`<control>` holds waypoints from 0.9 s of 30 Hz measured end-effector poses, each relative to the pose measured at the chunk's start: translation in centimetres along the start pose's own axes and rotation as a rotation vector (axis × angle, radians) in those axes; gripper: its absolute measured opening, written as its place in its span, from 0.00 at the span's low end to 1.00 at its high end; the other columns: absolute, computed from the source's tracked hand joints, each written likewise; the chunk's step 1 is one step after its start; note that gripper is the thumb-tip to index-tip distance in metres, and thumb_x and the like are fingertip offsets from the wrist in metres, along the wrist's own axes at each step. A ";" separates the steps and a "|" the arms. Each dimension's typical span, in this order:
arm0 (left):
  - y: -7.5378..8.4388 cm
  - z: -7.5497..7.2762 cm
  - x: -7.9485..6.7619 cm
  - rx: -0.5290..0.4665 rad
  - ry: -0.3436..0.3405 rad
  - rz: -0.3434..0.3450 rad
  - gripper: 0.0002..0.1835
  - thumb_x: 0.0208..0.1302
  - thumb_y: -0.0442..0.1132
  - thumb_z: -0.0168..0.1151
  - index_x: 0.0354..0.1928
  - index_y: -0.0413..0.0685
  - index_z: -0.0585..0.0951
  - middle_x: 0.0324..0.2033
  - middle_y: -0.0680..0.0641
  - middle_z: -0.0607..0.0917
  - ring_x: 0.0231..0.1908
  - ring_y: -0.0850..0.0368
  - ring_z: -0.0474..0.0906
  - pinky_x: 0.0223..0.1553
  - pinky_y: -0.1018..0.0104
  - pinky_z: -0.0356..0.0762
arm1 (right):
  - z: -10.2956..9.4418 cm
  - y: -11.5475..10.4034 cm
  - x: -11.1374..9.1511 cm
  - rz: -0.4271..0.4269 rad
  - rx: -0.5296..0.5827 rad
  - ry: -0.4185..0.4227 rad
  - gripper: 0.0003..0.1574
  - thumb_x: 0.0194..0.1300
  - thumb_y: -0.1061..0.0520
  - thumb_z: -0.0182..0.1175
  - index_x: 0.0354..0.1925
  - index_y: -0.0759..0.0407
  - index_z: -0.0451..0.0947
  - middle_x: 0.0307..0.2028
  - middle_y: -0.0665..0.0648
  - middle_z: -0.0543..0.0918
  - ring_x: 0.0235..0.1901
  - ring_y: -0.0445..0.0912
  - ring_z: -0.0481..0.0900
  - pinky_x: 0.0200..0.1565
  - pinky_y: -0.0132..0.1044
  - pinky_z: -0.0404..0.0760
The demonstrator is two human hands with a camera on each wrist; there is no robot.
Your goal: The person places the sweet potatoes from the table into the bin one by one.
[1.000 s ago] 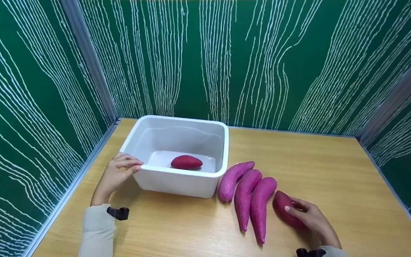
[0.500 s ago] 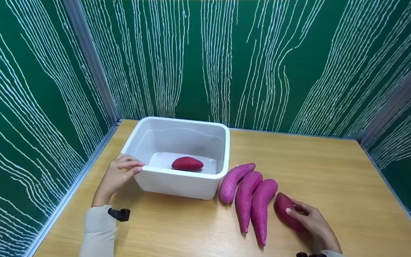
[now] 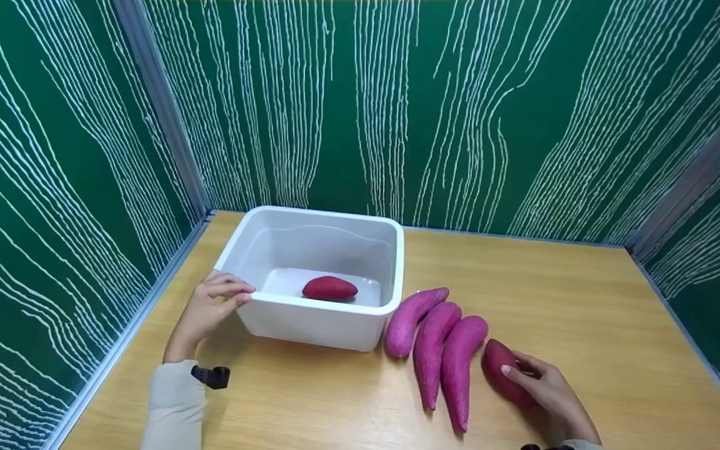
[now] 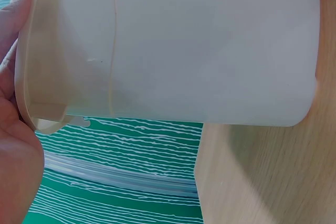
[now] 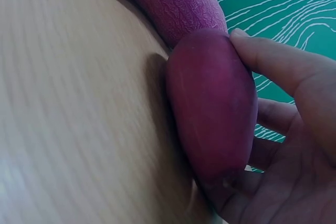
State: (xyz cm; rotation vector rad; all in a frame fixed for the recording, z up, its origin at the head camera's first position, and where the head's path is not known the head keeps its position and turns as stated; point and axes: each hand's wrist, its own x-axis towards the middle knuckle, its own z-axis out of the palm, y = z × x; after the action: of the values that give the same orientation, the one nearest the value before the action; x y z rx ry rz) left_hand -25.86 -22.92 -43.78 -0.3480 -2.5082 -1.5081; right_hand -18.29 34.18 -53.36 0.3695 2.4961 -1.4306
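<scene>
Right hand (image 3: 547, 382) grasps a dark red sweet potato (image 3: 501, 367), thumb on one side, fingers on the other; the sweet potato is low over the table (image 3: 597, 300), and whether any part of it bears on the wood I cannot tell. Left hand (image 3: 205, 309) pinches the rim of the white bin (image 3: 310, 325) at its near left corner. Change over the last second: very slight. The whole scene slides a little down and to the right in the head view, which I read as head movement; both hands keep their holds, and no sweet potato changes place relative to the bin. Judged from this, the right hand's grip is settled but nothing is lifted or carried yet, while the left hand probably steadies the bin. Just beside the held sweet potato, three longer purple ones lie close together on the table: the right-hand one (image 3: 459, 359), the middle one (image 3: 432, 350) and the left-hand one (image 3: 407, 324), the last just beside the bin; contact there unclear. Inside the bin, a second red sweet potato (image 3: 330, 288) lies on its side on the floor. Beyond the table stand green walls (image 3: 460, 162) with wavy white lines.
</scene>
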 end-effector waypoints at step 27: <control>-0.4 0.0 0.2 -0.001 0.007 0.006 0.11 0.56 0.42 0.69 0.40 0.47 0.88 0.45 0.45 0.83 0.51 0.52 0.69 0.62 0.41 0.66 | -1.7 -3.0 0.3 0.005 -0.048 0.021 0.53 0.62 0.33 0.59 0.70 0.67 0.58 0.64 0.72 0.67 0.60 0.59 0.70 0.57 0.45 0.74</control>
State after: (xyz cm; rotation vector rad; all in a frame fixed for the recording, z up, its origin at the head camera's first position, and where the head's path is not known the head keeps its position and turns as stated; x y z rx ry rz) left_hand -26.14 -23.10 -44.04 -0.3495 -2.4990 -1.5051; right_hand -19.70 34.20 -50.25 0.3831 2.5398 -1.3695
